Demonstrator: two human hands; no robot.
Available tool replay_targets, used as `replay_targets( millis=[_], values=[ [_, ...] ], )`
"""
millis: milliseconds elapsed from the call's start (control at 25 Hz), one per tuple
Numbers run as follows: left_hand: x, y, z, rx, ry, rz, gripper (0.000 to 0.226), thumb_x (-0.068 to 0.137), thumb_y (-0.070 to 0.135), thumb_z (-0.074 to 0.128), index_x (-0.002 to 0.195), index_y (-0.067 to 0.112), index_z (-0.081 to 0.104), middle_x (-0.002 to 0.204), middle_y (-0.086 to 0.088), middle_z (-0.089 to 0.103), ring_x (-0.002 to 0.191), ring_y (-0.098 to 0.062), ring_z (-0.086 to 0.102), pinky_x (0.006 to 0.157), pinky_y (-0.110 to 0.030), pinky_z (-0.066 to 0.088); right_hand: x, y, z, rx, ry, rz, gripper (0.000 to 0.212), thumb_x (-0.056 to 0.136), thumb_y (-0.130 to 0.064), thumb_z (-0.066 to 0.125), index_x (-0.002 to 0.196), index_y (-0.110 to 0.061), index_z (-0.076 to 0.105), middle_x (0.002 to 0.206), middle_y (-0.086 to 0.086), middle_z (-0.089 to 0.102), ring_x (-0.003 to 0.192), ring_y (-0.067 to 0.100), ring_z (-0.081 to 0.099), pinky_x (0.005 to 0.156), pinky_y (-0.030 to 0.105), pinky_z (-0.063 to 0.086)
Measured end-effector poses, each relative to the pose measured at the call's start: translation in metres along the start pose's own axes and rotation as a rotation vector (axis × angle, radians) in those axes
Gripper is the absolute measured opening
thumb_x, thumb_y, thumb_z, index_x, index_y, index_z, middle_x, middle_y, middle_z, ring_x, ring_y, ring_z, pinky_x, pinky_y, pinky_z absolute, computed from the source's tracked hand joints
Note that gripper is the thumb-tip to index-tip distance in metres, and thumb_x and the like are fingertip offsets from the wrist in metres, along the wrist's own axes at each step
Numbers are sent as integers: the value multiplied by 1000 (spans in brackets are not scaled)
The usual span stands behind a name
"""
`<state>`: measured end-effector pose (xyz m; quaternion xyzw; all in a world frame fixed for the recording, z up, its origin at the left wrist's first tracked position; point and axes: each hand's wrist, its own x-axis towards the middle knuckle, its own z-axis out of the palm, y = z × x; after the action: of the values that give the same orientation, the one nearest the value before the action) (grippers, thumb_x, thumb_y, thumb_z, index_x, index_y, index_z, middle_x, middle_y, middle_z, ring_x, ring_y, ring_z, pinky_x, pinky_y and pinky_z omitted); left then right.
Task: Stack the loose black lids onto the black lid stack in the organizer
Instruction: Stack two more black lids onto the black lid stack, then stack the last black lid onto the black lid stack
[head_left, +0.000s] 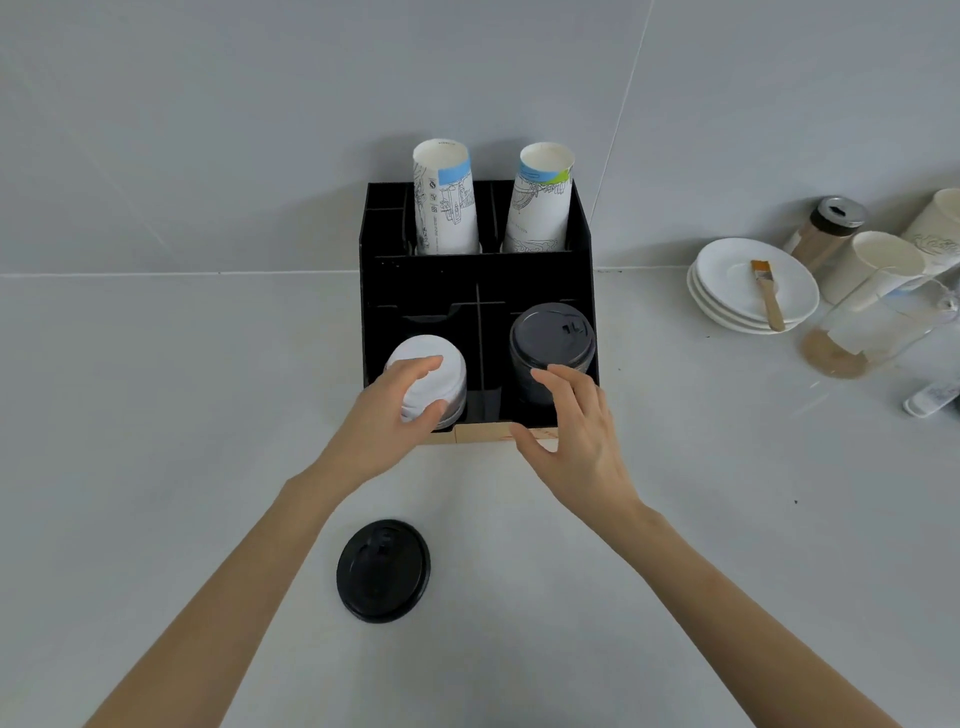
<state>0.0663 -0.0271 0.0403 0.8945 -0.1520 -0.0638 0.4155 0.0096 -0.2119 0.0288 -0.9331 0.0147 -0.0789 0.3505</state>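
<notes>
While both hands rest at organizer (478, 280) front, loose black lid (383, 570) lies flat on counter behind them, toward person, nearer left hand (387, 415). Left hand loosely cups white lid stack (427, 374); right hand (576, 441) spread open, empty, fingertips beside black lid stack (551, 345).

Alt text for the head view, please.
Two bare hands reach into a black organizer: left hand grips the white lid stack, open right hand touches the black lid stack. One loose black lid lies on the grey counter.
</notes>
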Motion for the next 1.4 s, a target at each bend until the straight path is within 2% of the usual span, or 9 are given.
replay_targets(
  millis=[160,320,480,880,1000,1120,1240,1400],
  values=[
    [-33,-24,-8,-10,15,-46,43,86,14,53,127,18,42,131,-1,48,117,-12,44,96,-23,31,-15,-7,15,24,-105,-14,51,81,-19,62,126,-10,40,133,13,42,123,29,38,102,31,28],
    [-67,-43,-7,-17,12,-143,43,86,15,54,127,18,42,128,-1,50,112,-7,43,99,-23,31,-33,-14,36,4,-232,-87,50,81,-21,60,126,-10,40,131,13,43,120,29,40,103,39,35],
    [-95,-60,-3,-13,-4,-217,44,85,14,55,127,17,41,130,-2,49,111,-6,43,96,-19,29,-46,-18,54,-27,-361,-104,51,84,-24,56,130,-14,34,136,8,38,124,24,35,105,32,29],
    [-141,-87,7,-6,-61,-348,52,83,20,59,130,16,37,132,-4,45,115,-13,43,99,-23,30,-62,-24,81,-90,-611,-157,60,84,-29,55,135,-18,25,141,4,32,131,21,27,109,31,25],
    [-148,-90,9,26,-93,-360,62,77,38,60,131,18,35,133,-1,44,121,-16,39,99,-23,28,-66,-26,86,-100,-654,-175,63,83,-30,56,135,-18,24,142,4,32,131,22,26,109,32,24],
    [-151,-87,12,70,-137,-353,85,56,61,40,131,21,34,132,4,42,119,-14,37,99,-24,28,-69,-27,92,-102,-678,-198,61,83,-26,56,135,-17,24,141,3,32,131,21,27,110,30,23],
    [-150,-86,15,76,-130,-364,88,52,62,37,131,22,33,134,3,39,120,-15,37,103,-28,30,-70,-27,95,-102,-676,-202,61,83,-23,55,135,-17,23,142,3,31,130,20,27,109,29,23],
    [-147,-80,17,59,-130,-342,86,57,57,47,132,21,30,135,1,37,121,-15,36,104,-26,29,-70,-25,93,-81,-653,-193,61,84,-23,55,135,-15,23,142,4,31,130,20,30,109,28,24]
  ],
)
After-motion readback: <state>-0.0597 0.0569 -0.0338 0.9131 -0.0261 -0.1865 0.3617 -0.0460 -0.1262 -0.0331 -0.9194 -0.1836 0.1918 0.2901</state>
